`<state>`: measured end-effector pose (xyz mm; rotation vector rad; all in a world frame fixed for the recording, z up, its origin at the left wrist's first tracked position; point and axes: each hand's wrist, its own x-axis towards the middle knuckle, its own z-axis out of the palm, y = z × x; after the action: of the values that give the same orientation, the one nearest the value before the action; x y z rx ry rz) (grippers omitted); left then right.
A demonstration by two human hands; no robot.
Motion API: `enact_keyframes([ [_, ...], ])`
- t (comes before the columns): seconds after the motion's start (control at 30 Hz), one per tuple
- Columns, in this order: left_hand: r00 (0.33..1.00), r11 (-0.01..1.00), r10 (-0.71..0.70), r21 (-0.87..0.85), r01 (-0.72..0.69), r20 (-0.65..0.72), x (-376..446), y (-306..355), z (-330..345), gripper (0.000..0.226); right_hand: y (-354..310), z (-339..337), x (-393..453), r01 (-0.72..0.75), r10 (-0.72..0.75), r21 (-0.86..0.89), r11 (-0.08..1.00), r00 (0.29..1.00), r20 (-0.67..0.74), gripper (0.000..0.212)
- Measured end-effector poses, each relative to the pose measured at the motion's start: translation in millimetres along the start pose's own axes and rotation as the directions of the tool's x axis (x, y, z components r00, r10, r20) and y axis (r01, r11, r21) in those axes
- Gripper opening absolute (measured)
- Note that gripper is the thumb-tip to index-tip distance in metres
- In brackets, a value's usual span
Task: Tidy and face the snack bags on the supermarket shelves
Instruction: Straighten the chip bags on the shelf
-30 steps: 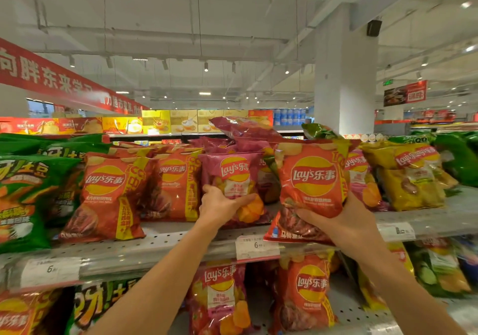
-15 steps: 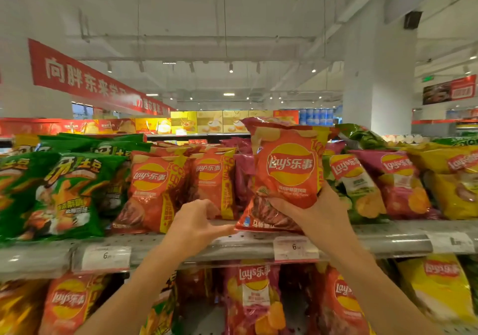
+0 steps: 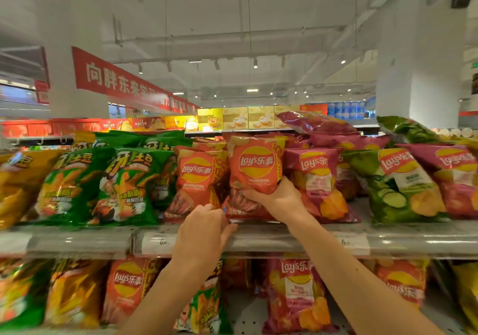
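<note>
My right hand (image 3: 275, 200) grips an orange-red Lay's bag (image 3: 254, 169) by its lower half, upright on the top shelf (image 3: 258, 239). It stands beside another orange-red Lay's bag (image 3: 195, 179) to its left and a pink Lay's bag (image 3: 316, 179) to its right. My left hand (image 3: 204, 231) is at the shelf's front edge, fingers curled at the bottom corners of the two orange-red bags; whether it pinches one is unclear. Green snack bags (image 3: 126, 184) fill the shelf's left part.
A green cucumber Lay's bag (image 3: 398, 187) and more pink bags (image 3: 455, 179) lean on the right. A loose pink bag (image 3: 318, 125) lies on top of the row. The lower shelf holds mixed bags (image 3: 297, 293). Price labels (image 3: 351, 243) line the rail.
My right hand carried the orange-red bag leftward and set it on the shelf next to the matching bag. My left hand left the pink bag and rose to the bags' bottom edge.
</note>
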<state>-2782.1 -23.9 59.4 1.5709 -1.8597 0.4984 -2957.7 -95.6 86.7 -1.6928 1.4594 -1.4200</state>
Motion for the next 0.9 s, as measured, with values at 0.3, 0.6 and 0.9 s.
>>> enact_keyframes([
  [0.3, 0.995, 0.998, -0.013, -0.063, 0.006, -0.097, -4.5, -1.3, 10.8, 0.025, 3.4, 5.4, 7.6, -0.068, 0.078, -0.165, 0.984, 0.996, 0.053, 0.104],
  [0.6, 0.991, 0.997, -0.022, -0.078, 0.012, -0.133, -2.6, -2.0, 18.8, 0.029, -1.4, 7.3, 4.1, -0.059, 0.097, -0.259, 0.964, 0.986, 0.136, 0.112],
  [0.9, 0.975, 0.987, -0.155, 0.01, 0.159, -0.159, 2.3, 26.3, 13.6, 0.039, -2.0, -48.8, -25.7, 0.097, -0.064, -0.297, 0.95, 0.991, 0.12, 0.11],
])
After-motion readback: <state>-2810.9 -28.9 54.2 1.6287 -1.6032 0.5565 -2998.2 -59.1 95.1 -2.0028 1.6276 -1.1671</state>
